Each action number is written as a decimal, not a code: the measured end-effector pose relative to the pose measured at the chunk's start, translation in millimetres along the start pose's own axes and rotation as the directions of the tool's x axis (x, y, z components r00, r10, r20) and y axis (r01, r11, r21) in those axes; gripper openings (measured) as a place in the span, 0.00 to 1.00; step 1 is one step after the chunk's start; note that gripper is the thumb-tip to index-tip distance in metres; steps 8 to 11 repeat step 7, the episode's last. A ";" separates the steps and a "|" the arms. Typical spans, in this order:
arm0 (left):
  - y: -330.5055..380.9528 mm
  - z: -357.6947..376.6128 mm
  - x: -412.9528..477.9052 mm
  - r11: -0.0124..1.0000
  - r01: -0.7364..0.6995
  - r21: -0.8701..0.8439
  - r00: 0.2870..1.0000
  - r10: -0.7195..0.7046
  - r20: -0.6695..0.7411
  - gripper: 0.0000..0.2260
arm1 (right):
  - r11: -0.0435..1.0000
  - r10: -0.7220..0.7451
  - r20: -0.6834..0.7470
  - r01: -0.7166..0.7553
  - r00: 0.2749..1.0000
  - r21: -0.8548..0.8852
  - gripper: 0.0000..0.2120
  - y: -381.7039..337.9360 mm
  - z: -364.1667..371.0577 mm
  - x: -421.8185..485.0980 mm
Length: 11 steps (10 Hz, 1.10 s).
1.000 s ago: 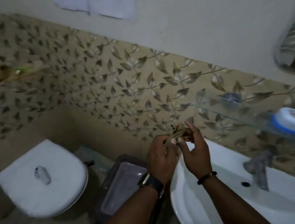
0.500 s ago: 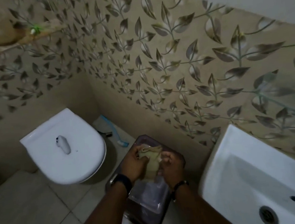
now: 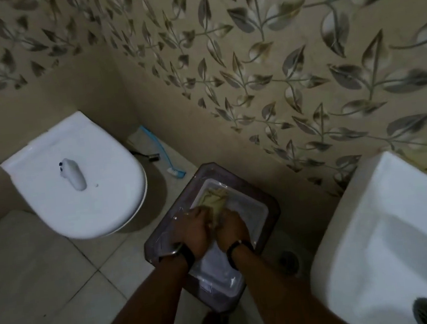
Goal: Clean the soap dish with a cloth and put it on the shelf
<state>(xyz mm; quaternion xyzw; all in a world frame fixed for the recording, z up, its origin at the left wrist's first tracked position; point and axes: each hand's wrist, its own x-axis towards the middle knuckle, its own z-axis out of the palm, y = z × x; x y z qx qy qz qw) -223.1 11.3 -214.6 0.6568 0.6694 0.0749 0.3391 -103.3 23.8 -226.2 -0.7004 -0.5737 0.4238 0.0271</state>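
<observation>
A crumpled yellowish cloth (image 3: 213,198) lies on a clear plastic box (image 3: 250,211) that sits on a dark purple stool or bin (image 3: 162,237) by the tiled wall. My left hand (image 3: 194,229) and my right hand (image 3: 232,227) are side by side on the cloth's near end, fingers curled down over it. The soap dish and the shelf are out of view.
A white toilet (image 3: 75,177) with its lid down stands to the left. A blue brush (image 3: 164,155) lies behind it on a ledge. The white sink (image 3: 391,234) fills the right, with its drain (image 3: 426,310) at the bottom. A floor drain (image 3: 287,258) sits beside the stool.
My view swung down and left, away from the shelf and the blue-and-white dish. Both hands came down with the cloth from chest height onto the clear box.
</observation>
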 end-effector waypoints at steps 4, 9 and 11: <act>-27.4 38.6 26.1 0.999 -0.032 -0.016 0.981 0.034 0.190 0.22 | 0.926 -0.118 0.186 0.175 0.976 -0.334 0.28 24.2 15.4 30.0; 12.2 -2.4 17.2 0.994 -0.100 -0.036 0.994 0.101 0.034 0.19 | 0.876 -0.295 -0.005 0.268 0.956 -0.400 0.23 -1.0 -26.2 9.0; 12.2 -2.4 17.2 0.994 -0.100 -0.036 0.994 0.101 0.034 0.19 | 0.876 -0.295 -0.005 0.268 0.956 -0.400 0.23 -1.0 -26.2 9.0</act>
